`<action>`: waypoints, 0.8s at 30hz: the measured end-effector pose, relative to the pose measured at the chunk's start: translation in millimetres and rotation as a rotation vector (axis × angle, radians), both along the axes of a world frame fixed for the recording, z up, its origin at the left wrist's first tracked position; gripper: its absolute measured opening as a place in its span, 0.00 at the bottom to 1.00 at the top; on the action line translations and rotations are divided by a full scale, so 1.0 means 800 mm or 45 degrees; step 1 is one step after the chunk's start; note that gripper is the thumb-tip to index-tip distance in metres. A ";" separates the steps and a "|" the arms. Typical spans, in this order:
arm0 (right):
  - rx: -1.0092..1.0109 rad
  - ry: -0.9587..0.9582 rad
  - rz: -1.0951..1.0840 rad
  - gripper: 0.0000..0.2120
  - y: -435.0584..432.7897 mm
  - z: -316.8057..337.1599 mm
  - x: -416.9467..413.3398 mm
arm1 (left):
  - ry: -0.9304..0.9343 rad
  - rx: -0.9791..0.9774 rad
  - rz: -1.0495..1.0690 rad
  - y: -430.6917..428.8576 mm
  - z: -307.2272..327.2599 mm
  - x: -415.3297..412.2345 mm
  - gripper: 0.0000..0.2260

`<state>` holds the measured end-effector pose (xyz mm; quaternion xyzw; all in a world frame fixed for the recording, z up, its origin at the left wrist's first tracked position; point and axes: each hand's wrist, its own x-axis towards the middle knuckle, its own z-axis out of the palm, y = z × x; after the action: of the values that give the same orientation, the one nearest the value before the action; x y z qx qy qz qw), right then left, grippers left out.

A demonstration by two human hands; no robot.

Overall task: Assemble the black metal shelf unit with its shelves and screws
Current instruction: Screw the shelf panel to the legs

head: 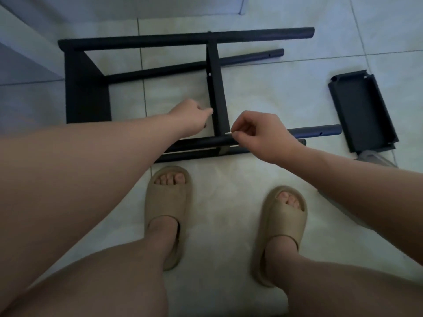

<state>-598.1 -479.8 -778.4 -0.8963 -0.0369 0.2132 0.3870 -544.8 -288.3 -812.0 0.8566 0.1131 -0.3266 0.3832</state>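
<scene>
The shelf unit (87, 88) lies on its side on the floor (274, 88), presumably to bring the joint of middle shelf (217, 88) and near post (201, 143) within reach. The left hand (190, 117) grips the shelf's edge, apparently to steady it. The right hand (263, 133) pinches a small pale part (229, 133) narrowly at that joint; whether it is a screw or a key cannot be told, and the hole is hidden.

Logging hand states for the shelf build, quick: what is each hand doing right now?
Left hand: curled on the edge of the middle shelf, holding it.
Right hand: pinching a small pale piece, likely a screw.
</scene>
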 end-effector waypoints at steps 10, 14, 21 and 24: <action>0.362 0.023 -0.139 0.06 -0.013 -0.039 -0.038 | 0.223 -0.210 -0.190 -0.011 -0.022 0.011 0.20; 0.361 0.016 -0.130 0.03 -0.017 -0.048 -0.042 | 0.297 -0.307 -0.199 -0.007 -0.026 0.005 0.20; 0.312 -0.094 -0.039 0.03 -0.017 -0.054 -0.043 | 0.179 -0.317 -0.183 -0.009 -0.034 -0.007 0.19; 0.284 -0.145 -0.030 0.02 -0.017 -0.056 -0.048 | 0.114 -0.267 -0.200 -0.010 -0.034 -0.011 0.19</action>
<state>-636.4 -493.8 -823.0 -0.8587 -0.0717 0.1519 0.4842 -553.3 -296.6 -839.6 0.8026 0.0281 -0.4036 0.4383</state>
